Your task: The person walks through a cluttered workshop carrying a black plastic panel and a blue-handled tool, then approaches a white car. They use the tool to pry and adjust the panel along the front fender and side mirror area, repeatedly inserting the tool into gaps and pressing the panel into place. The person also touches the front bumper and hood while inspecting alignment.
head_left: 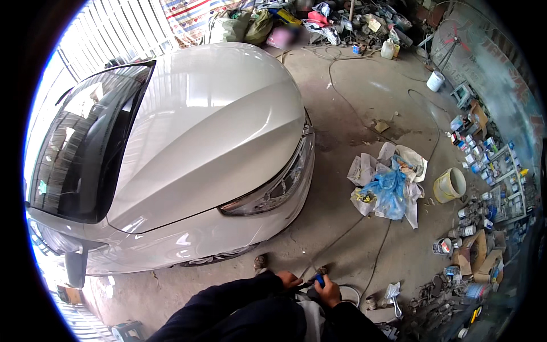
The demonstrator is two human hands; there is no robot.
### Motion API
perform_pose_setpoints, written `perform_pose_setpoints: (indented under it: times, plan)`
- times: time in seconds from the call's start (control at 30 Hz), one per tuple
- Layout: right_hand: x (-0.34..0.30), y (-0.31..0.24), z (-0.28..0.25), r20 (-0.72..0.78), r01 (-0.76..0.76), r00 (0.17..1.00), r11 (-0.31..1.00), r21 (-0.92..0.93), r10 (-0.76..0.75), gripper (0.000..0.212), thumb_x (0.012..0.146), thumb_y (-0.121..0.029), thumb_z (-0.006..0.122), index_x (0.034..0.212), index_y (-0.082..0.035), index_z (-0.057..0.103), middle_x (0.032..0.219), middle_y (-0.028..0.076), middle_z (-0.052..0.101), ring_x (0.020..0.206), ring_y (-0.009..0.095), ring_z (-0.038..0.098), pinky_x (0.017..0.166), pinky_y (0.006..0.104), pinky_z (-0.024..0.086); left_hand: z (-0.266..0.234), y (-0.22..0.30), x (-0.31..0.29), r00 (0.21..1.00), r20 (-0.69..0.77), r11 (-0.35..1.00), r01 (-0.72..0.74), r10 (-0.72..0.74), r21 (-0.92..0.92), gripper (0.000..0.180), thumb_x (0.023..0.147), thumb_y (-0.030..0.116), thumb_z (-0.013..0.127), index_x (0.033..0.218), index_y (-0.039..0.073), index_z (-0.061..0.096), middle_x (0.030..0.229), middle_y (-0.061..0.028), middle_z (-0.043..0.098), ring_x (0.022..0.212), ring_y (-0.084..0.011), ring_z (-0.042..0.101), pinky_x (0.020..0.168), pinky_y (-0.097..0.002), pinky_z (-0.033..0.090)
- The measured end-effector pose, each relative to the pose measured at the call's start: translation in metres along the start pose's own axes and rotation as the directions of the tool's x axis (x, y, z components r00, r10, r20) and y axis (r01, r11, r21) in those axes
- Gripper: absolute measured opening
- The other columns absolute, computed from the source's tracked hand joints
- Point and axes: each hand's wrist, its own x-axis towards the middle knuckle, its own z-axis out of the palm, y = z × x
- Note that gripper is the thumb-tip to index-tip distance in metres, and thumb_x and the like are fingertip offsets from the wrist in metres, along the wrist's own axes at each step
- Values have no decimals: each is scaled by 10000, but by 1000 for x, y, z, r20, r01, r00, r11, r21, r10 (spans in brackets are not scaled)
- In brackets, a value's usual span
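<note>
My right hand (pixel 329 292) is closed round a small dark tool with a bright blue part (pixel 320 280), whose exact kind I cannot make out. Close by on the left, my left hand (pixel 289 279) has its fingers curled at the dark end of that tool or a hose; which of these it grips is unclear. Below the hands hangs a pale cloth or garment (pixel 313 319) against my dark clothes. A thin hose (pixel 342 236) runs over the floor toward the hands. Ahead and left stands a silver-beige car (pixel 216 131), its headlight (pixel 273 191) nearest me.
Paper sheets with blue plastic film (pixel 390 185) lie crumpled on the concrete floor, beside a yellowish bucket (pixel 449 185). Cans and bottles crowd a rack (pixel 507 182) along the right wall. Bags and rubbish (pixel 330 25) pile up at the back. Another hose (pixel 439 122) loops across the floor.
</note>
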Motion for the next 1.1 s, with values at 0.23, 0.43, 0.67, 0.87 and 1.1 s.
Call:
perform_pose_setpoints:
  times: [0.23, 0.43, 0.67, 0.87, 1.1]
  plan:
    - [31, 38, -63, 312, 46, 948, 996, 71, -66, 297, 861, -355, 651, 903, -69, 580, 800, 260, 645, 787, 474, 618, 651, 532, 479, 4, 61, 43, 993, -38, 973, 113, -108, 201, 568, 969, 554, 415, 984, 77, 722, 922, -203, 695, 878, -413, 652, 819, -478, 502]
    - [63, 71, -105, 553, -142, 827, 918, 370, -96, 350, 866, -370, 668, 946, -37, 596, 878, 236, 658, 838, 433, 624, 710, 440, 489, -40, 136, 35, 994, -106, 983, 8, -28, -182, 519, 1000, 508, 451, 997, 42, 677, 904, -230, 669, 886, -398, 645, 783, -456, 496]
    - [125, 73, -146, 495, 7, 867, 995, 99, -55, 375, 871, -378, 683, 931, -19, 589, 816, 202, 646, 747, 373, 614, 689, 403, 473, -88, 167, 74, 965, -219, 949, -198, 144, -247, 509, 1005, 491, 441, 1063, 37, 665, 948, -239, 674, 936, -395, 640, 832, -455, 492]
    - [195, 94, -169, 524, 21, 850, 998, 64, -51, 382, 882, -370, 685, 852, -14, 549, 789, 221, 615, 749, 392, 610, 652, 423, 451, -133, 188, 148, 978, -135, 937, -190, 156, -293, 597, 974, 564, 449, 950, 28, 712, 882, -227, 681, 850, -386, 653, 768, -439, 499]
    - [303, 129, -176, 499, -299, 840, 949, 98, 213, 256, 897, -214, 654, 789, -29, 514, 615, 94, 618, 523, 201, 612, 493, 344, 465, -151, 165, 213, 986, -162, 920, -39, -27, -389, 561, 950, 550, 483, 914, 42, 717, 871, -221, 684, 832, -395, 654, 756, -454, 504]
